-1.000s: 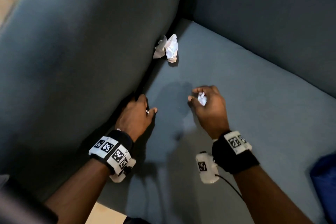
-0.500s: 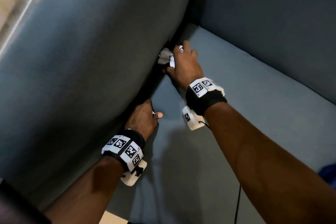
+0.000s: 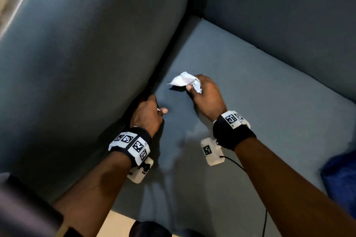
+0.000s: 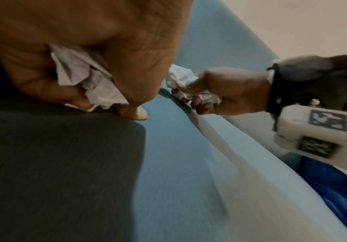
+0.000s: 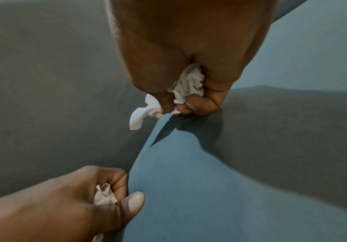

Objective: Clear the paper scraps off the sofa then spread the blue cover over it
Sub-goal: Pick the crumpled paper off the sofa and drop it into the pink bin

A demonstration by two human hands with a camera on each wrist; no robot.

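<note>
My right hand (image 3: 204, 90) grips crumpled white paper scraps (image 3: 183, 81) just above the grey-blue sofa seat (image 3: 250, 102); the wrist view shows the scraps (image 5: 189, 86) bunched in its curled fingers with a loose end (image 5: 139, 116) hanging out. My left hand (image 3: 150, 111) rests at the crease between seat and sofa arm, its fingers curled round another paper scrap (image 4: 89, 81), also visible from the right wrist as a small white wad (image 5: 104, 194). The blue cover (image 3: 341, 183) lies bunched at the right edge of the seat, and shows as blue fabric (image 4: 338, 193) in the left wrist view.
The sofa arm (image 3: 86, 63) rises on the left and the backrest (image 3: 279, 5) stands behind the seat. A strip of pale floor (image 3: 117, 223) shows at the seat's front edge. A thin black cable (image 3: 237, 165) trails from my right wrist unit.
My right hand reached to the far crease, took hold of the large crumpled paper there and has pulled it back toward the middle of the seat. My left hand has stayed put.
</note>
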